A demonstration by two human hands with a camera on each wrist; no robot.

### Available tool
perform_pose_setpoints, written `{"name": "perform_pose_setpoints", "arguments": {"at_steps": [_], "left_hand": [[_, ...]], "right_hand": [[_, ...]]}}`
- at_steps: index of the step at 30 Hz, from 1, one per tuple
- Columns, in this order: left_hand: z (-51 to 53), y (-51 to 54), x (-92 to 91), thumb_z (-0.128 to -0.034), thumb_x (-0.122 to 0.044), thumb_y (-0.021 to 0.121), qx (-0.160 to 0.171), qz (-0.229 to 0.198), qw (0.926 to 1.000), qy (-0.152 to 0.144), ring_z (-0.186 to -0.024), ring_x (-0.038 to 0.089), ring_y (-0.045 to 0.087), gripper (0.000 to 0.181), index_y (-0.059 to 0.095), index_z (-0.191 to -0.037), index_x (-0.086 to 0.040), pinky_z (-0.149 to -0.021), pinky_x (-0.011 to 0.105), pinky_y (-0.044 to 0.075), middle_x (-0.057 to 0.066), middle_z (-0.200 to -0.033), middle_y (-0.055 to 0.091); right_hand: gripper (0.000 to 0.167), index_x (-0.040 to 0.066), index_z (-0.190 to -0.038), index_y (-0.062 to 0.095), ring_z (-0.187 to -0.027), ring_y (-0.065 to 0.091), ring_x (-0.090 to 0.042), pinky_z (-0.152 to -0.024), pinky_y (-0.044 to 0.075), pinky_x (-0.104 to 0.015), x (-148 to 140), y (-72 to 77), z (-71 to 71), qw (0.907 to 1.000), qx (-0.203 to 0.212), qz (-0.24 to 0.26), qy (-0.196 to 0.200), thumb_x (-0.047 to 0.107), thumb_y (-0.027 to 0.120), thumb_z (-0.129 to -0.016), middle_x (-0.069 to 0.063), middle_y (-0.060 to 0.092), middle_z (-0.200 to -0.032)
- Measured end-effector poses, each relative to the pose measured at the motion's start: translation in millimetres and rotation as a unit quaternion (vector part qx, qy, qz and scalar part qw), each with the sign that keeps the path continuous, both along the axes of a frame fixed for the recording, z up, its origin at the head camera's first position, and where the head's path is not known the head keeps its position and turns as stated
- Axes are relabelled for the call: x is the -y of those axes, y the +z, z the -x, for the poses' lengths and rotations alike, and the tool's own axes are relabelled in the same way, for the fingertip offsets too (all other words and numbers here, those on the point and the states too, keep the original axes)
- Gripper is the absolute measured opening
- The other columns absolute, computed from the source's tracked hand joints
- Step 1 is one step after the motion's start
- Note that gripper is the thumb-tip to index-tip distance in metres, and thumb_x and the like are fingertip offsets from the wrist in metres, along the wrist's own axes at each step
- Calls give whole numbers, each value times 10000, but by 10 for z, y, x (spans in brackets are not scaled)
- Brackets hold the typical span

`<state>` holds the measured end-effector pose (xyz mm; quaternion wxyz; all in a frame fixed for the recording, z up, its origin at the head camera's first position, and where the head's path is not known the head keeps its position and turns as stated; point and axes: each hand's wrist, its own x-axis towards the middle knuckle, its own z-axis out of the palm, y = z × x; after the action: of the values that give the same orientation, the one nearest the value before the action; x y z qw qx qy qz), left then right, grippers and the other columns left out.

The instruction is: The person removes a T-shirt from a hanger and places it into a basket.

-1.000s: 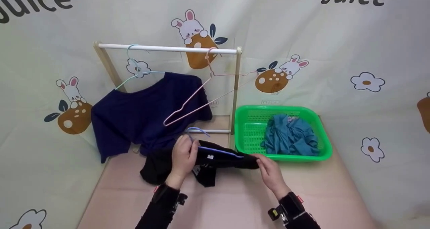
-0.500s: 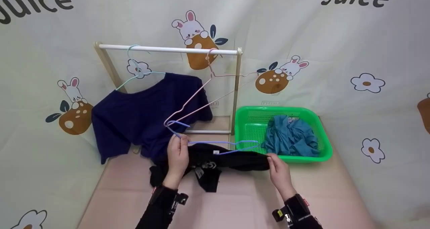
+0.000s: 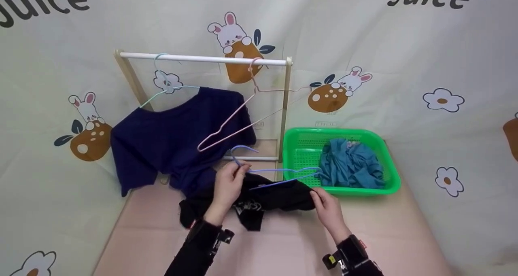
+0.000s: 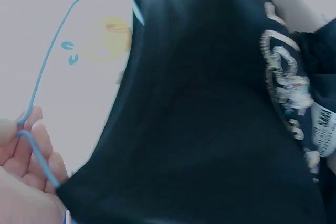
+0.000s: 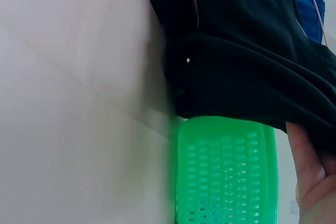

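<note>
A black garment [image 3: 283,196] with a pale print hangs between the two hands. The left hand [image 3: 227,187] pinches a blue hanger [image 3: 279,170] just below its hook; in the left wrist view the fingers [image 4: 39,145] curl at the hanger's neck [image 4: 34,148], and one arm of it runs under the black cloth [image 4: 199,103]. The hanger's other arm lies outside the garment, above its upper edge, toward the basket. The right hand [image 3: 330,211] grips the garment's right end; in the right wrist view its fingers [image 5: 304,158] are partly hidden by the cloth [image 5: 236,72].
A rack with a white bar [image 3: 202,59] stands behind, holding a navy shirt [image 3: 174,134] on a light green hanger and a bare pink hanger [image 3: 238,110]. A green basket [image 3: 394,179] with teal cloth [image 3: 350,162] stands at the right, close behind the right hand.
The blue hanger swung out of the cloth's opening toward the right, its right arm now above the garment. The left hand shifted left, then back right; the right hand went right and came partly back.
</note>
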<state>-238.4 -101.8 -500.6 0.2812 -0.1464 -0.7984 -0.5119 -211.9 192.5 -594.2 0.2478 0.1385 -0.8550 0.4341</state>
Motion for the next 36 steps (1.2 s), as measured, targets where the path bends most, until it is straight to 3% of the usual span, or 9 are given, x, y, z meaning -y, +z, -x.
{"name": "perform_pose_setpoints", "arguments": {"at_steps": [3,6,10,13,21,25,31,36], "left_hand": [[-12,92,-56,-923,-37,678,338,-438,9980,-315,-679,155,642,67,743,-908,-32,-647,242,511,36,-811,710],[-14,178,-119,-934,-33,663,440,-962,9916,-743,-685,200,667,83,735,-923,8,-665,261,537,88,-814,713],[-13,293,-206,-942,14,622,316,-1588,9779,-1320,-701,205,659,106,701,-963,81,-693,262,530,163,-820,690],[-9,381,-257,-948,58,580,123,-1937,9689,-1536,-695,146,624,113,668,-975,124,-677,234,496,194,-828,661],[24,688,-268,-994,-67,564,-752,-2435,9558,-1469,-686,135,603,214,649,-969,128,-653,240,501,197,-854,656],[72,766,-235,-997,-144,568,-1063,-2678,9485,-1321,-676,148,604,294,637,-974,140,-650,254,513,155,-886,688],[85,797,-251,-992,-227,559,-1030,-2907,9412,-1381,-655,144,592,395,595,-970,166,-635,255,502,288,-857,659],[73,811,-284,-995,-273,553,-991,-2827,9403,-1615,-676,142,557,453,561,-1000,180,-638,243,468,184,-885,659]], "right_hand": [[90,64,-966,705,-794,655,-140,-683,532,-362,20,-7,-9,10000,-5,-46,88,17,631,-951,-30,717,-892],[98,74,-973,709,-785,644,-116,-674,526,-342,37,-6,-27,9999,76,-24,141,20,629,-954,-16,715,-893],[102,79,-981,715,-815,664,-129,-689,531,-338,66,-25,-42,9998,104,-10,148,21,637,-948,-14,722,-909],[91,71,-979,712,-836,682,-172,-712,538,-360,92,-74,-51,9997,40,-118,194,23,644,-943,-28,723,-917],[77,71,-976,705,-827,681,-206,-725,535,-379,108,-246,-104,9989,247,-303,272,41,639,-951,-30,715,-909],[78,68,-989,701,-846,680,-218,-743,535,-388,107,-293,-111,9978,488,-328,304,55,628,-962,-39,711,-922],[200,65,-1167,677,-993,672,-264,-849,525,-433,140,-287,-114,9922,992,-388,654,113,614,-983,-94,707,-1086],[374,55,-1323,590,-1110,628,-315,-933,483,-484,151,-246,-114,9916,997,-402,714,148,647,-966,-122,665,-1227]]}}
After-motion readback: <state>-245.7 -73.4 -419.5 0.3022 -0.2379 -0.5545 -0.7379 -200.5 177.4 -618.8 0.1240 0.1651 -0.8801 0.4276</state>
